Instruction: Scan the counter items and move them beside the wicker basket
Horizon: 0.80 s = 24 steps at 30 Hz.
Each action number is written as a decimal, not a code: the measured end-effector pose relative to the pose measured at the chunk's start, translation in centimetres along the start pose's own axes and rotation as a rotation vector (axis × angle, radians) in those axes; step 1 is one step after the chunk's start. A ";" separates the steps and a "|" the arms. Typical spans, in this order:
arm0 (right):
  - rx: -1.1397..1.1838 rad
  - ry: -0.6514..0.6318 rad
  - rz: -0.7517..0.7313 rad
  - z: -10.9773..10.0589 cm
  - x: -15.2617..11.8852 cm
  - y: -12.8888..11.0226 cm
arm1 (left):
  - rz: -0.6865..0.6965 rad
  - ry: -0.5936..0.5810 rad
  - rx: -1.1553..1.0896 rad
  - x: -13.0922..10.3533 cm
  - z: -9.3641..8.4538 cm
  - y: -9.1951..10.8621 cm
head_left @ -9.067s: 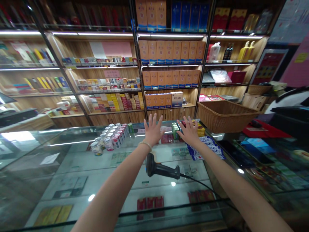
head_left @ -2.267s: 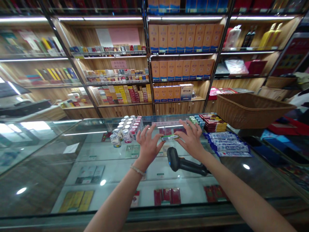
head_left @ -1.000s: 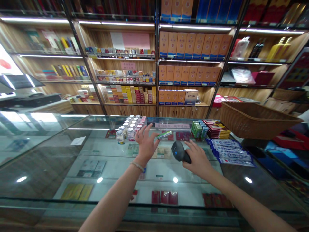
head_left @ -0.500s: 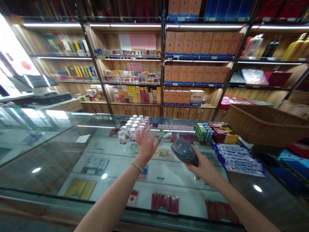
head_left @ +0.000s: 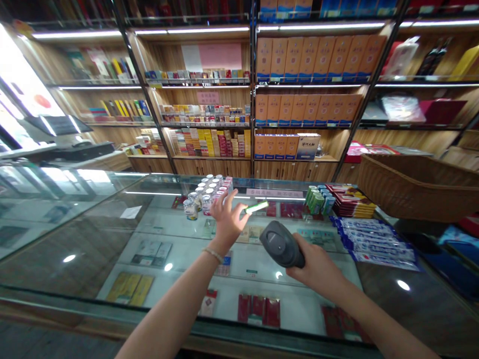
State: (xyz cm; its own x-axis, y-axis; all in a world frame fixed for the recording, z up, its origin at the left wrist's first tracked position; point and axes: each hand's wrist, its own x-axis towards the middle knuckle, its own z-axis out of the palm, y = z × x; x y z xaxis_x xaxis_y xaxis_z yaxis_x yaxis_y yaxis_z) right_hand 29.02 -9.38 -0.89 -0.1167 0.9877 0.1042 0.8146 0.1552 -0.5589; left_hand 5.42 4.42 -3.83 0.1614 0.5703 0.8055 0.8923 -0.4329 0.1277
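Observation:
Between the thumb and a finger of my left hand (head_left: 227, 219) is a slim green-and-white pack (head_left: 257, 207), held by its left end, with a bright glow along its face. The other fingers of that hand are spread. My right hand (head_left: 314, 262) is wrapped round the handle of a dark grey barcode scanner (head_left: 280, 244). The scanner's head points toward the pack, slightly apart from it. Beyond my left hand stand rows of small bottles with white lids (head_left: 209, 191) on the glass counter (head_left: 179, 239).
Right of the scanner stand green and blue tubes (head_left: 318, 199), stacked red-and-yellow boxes (head_left: 352, 202) and blue-and-white packets (head_left: 374, 242). A wicker basket (head_left: 415, 192) sits at the far right. Flat packs lie under the glass. Behind are shelves with orange boxes (head_left: 310, 60).
A bright glow now lies on the pack, and the scanner's blue light is no longer lit. The scanner has shifted slightly left and down. Both hands keep their hold.

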 end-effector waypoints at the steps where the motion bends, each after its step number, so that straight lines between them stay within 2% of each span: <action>1: 0.000 -0.006 0.007 -0.1 0.0 -0.1 | 0.002 0.000 0.002 0.0 0.0 0.0; 6: 0.042 -0.007 0.010 -0.3 -0.1 -0.4 | 0.004 -0.022 0.011 0.0 -0.2 0.0; 11: 0.035 0.055 -0.022 0.1 0.1 0.1 | 0.007 -0.032 0.014 0.1 -0.2 0.0; 15: -0.102 0.136 -0.041 0.2 0.6 1.0 | -0.002 -0.029 0.019 0.0 -0.2 0.0; 18: -0.245 0.223 -0.011 -0.1 1.2 1.9 | -0.004 -0.020 0.019 0.1 -0.2 0.0; 21: -0.345 0.251 0.028 0.0 1.8 2.8 | 0.000 -0.015 0.014 0.2 -0.2 0.0; 24: -0.389 0.271 -0.077 0.4 2.2 3.5 | -0.002 -0.003 -0.001 0.3 -0.2 0.1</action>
State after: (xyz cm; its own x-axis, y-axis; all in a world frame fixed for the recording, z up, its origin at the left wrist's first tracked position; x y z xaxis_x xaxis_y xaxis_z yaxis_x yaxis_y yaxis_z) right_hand 31.41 -6.68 -2.98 -0.0751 0.9249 0.3726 0.9676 0.1580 -0.1971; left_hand 5.45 4.37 -3.48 0.1609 0.5735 0.8033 0.8921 -0.4326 0.1302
